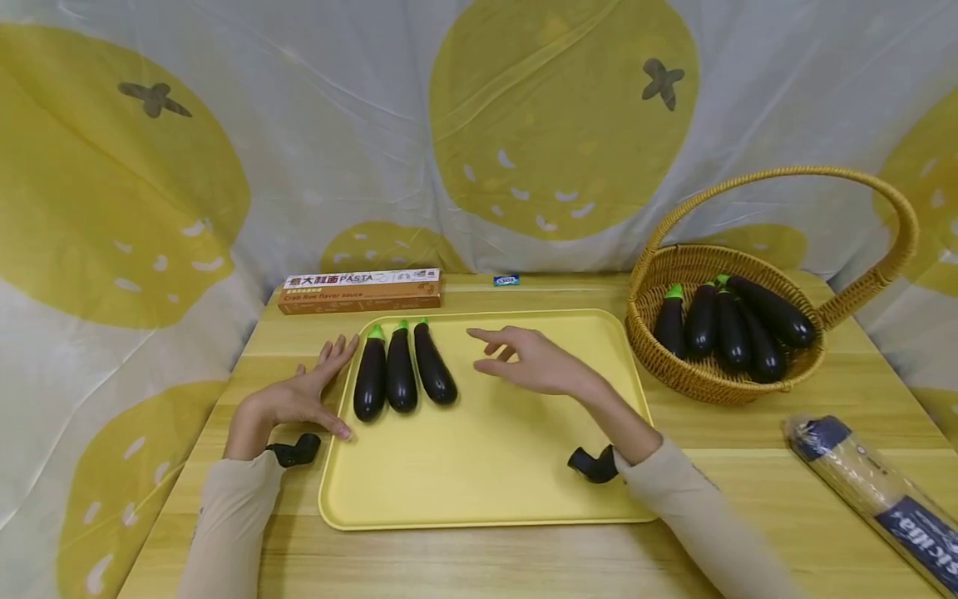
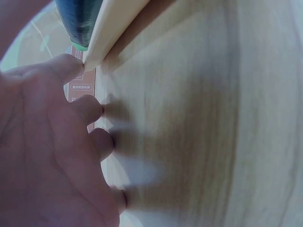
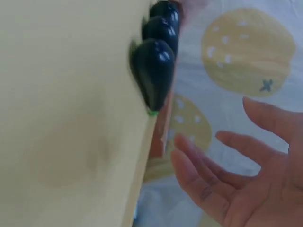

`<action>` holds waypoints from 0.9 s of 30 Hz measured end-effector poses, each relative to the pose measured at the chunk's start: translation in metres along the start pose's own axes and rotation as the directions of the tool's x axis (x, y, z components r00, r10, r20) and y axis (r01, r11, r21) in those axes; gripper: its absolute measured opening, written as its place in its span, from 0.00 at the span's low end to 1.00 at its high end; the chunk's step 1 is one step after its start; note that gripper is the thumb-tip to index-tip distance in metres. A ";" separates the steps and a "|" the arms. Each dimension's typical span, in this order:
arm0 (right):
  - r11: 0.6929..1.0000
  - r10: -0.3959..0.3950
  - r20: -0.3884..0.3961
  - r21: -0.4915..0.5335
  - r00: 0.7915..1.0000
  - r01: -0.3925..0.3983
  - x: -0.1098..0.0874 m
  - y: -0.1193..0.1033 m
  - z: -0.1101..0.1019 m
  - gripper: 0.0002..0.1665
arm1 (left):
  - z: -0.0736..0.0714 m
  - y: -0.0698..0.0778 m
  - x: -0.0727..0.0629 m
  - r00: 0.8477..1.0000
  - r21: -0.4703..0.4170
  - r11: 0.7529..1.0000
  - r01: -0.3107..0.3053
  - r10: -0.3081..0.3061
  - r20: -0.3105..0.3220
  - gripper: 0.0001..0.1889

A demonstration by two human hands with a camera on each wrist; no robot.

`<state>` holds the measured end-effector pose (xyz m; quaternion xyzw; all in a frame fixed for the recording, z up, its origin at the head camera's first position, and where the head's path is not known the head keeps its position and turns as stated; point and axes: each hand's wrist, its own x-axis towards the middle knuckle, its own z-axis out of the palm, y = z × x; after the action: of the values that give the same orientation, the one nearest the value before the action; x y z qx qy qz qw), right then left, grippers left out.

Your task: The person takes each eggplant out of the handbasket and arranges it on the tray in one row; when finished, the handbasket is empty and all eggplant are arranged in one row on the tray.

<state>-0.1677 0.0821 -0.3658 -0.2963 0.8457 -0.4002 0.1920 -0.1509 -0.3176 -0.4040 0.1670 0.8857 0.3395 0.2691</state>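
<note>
Three dark eggplants with green caps lie side by side at the left end of a yellow tray (image 1: 486,466): a left one (image 1: 370,378), a middle one (image 1: 402,374) and a right one (image 1: 436,366). At the tray's left edge, my left hand (image 1: 303,395) has its fingers spread, fingertips down at the table in the left wrist view. My right hand (image 1: 527,359) hovers over the tray to the right of the eggplants, fingers loosely extended and holding nothing. In the right wrist view the nearest eggplant (image 3: 154,71) lies beyond the right fingers (image 3: 189,175).
A wicker basket (image 1: 674,383) with a tall handle holds several more eggplants at the right. Behind the tray lie a pasta box (image 1: 359,293) and a small blue packet (image 1: 506,280). A bag of spaghetti (image 1: 876,499) lies at the front right. A patterned cloth hangs behind the table.
</note>
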 end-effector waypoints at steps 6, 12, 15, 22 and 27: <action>0.999 0.005 -0.050 -0.033 0.999 -0.007 -0.063 0.017 -0.063 0.33 | 0.001 -0.001 -0.003 1.000 -0.006 1.000 0.001 -0.001 -0.003 0.78; 0.987 0.053 -0.152 -0.145 0.987 -0.075 -0.124 0.047 -0.109 0.31 | 0.001 -0.004 -0.004 1.000 -0.008 1.000 -0.004 0.004 -0.007 0.79; 0.975 0.088 -0.224 -0.180 0.971 -0.130 -0.148 0.062 -0.127 0.31 | 0.001 -0.006 -0.004 1.000 -0.003 1.000 -0.010 0.010 -0.011 0.79; 0.945 0.201 -0.378 -0.170 0.904 -0.281 -0.184 0.100 -0.160 0.35 | 0.000 -0.005 -0.002 1.000 0.001 1.000 -0.015 0.015 -0.013 0.79; 0.912 0.288 -0.437 -0.147 0.852 -0.384 -0.195 0.122 -0.175 0.40 | 0.000 -0.001 -0.001 1.000 -0.002 1.000 -0.014 0.014 -0.009 0.78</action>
<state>-0.1623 0.3697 -0.3397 -0.0733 0.9459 -0.3129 0.0443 -0.1498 -0.3190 -0.4047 0.1715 0.8853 0.3430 0.2630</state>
